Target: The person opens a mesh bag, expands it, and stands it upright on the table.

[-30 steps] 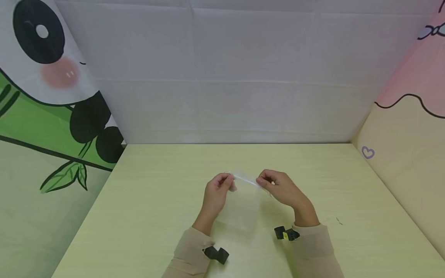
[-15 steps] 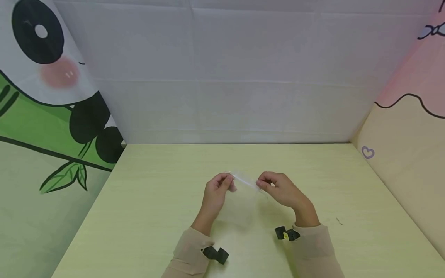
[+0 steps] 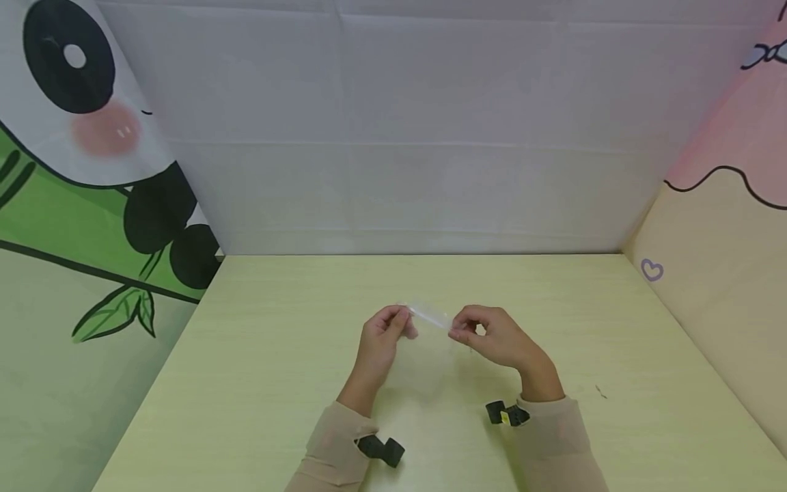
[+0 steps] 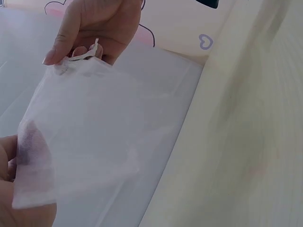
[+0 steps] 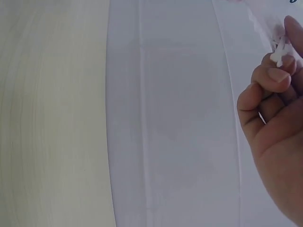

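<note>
Pinching the top edge of a small translucent white mesh pouch (image 3: 427, 355) at its two upper corners, seen from the head camera: left hand (image 3: 382, 339) on the left corner, right hand (image 3: 495, 337) on the right corner, fingers of both curled against the thumbs. Held just above the pale yellow-green wooden tabletop (image 3: 258, 383), near its middle, pouch body hanging down between the wrists. Beige sleeves (image 3: 335, 447) on both forearms, a black strap buckle (image 3: 381, 449) at the left cuff and another with a yellow mark (image 3: 507, 414) at the right. Behind, a white cloth backdrop (image 3: 406, 137); to the left, a panel with a panda cartoon (image 3: 92, 137); to the right, a pink and cream panel with a small purple heart (image 3: 651, 270).

Seen from the left wrist camera: mesh pouch (image 4: 85, 142) filling the left half, spread flat and see-through. Right hand (image 4: 97, 26) at the top, thumb and fingertips pinched on a pale drawstring end (image 4: 87, 54) at the pouch's upper corner. Left hand (image 4: 21, 189) at the lower left edge, thumb pressed behind the mesh.

Seen from the right wrist camera: right hand (image 5: 277, 127) at the right edge, fingers curled tight, a bit of white string (image 5: 280, 49) nipped at the fingertips; pouch itself hard to make out against the white backdrop.
</note>
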`<state>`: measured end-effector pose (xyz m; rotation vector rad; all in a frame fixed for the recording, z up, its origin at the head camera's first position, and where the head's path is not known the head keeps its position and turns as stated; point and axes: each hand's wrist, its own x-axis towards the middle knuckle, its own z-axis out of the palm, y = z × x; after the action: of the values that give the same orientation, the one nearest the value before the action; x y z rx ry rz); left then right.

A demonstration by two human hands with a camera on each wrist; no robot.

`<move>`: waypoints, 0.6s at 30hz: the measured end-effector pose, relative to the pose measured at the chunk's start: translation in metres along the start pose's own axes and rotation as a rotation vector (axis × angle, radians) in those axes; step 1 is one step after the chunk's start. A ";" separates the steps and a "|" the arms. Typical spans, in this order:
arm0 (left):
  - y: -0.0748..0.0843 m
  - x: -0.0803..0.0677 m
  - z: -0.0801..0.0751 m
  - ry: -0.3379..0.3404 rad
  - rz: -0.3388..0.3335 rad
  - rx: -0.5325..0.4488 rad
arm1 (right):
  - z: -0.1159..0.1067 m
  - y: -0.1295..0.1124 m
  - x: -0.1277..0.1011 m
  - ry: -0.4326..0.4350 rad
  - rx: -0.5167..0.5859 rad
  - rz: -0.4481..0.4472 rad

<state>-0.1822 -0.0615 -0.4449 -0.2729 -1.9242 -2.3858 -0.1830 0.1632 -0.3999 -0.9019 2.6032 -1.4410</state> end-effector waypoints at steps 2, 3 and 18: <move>0.000 0.000 -0.001 0.019 -0.007 0.004 | -0.001 0.001 0.000 0.004 -0.009 0.012; 0.000 0.000 -0.002 0.026 -0.009 0.005 | -0.001 0.001 -0.001 0.006 -0.010 0.017; 0.002 -0.002 -0.002 0.018 -0.041 0.057 | -0.005 0.002 -0.005 0.078 0.024 0.051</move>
<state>-0.1799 -0.0637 -0.4436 -0.2101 -2.0054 -2.3446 -0.1812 0.1709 -0.4001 -0.7859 2.6364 -1.5205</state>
